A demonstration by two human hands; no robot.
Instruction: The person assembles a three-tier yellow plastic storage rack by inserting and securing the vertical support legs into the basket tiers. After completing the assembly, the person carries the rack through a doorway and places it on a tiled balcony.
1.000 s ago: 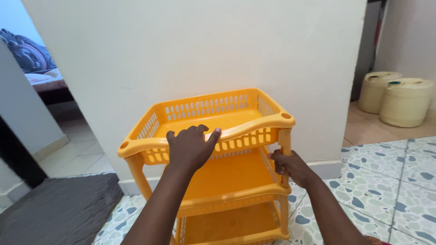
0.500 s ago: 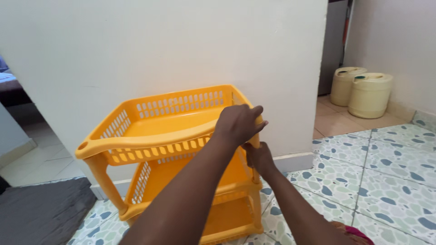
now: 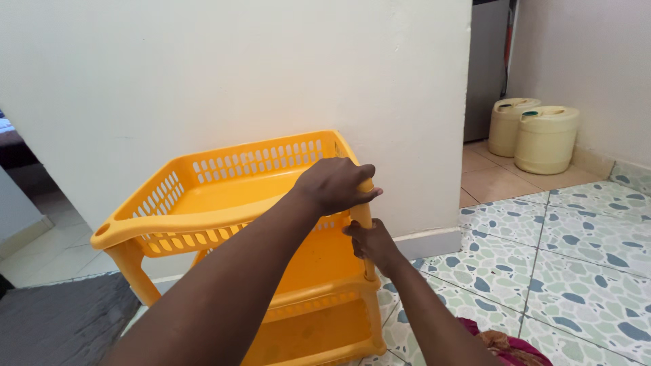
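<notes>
An orange plastic rack [image 3: 224, 196] with three tiers of slotted trays stands on the floor against a cream wall. My left hand [image 3: 336, 184] lies closed over the near right corner of the top tray. Just below it, my right hand [image 3: 369, 245] grips the rack's right front leg between the top and middle tiers. Both arms reach in from the bottom of the view and hide part of the middle tray.
A cream wall [image 3: 237, 74] rises right behind the rack. Two pale yellow jerrycans [image 3: 536, 134] stand on the tan floor at the back right. Patterned green-and-white floor tiles [image 3: 556, 264] spread to the right. A dark grey mat [image 3: 61, 318] lies at the lower left.
My left hand has slid from the front rim's middle to the top tray's right corner. My right hand stays on the right leg. The view has swung to the right.
</notes>
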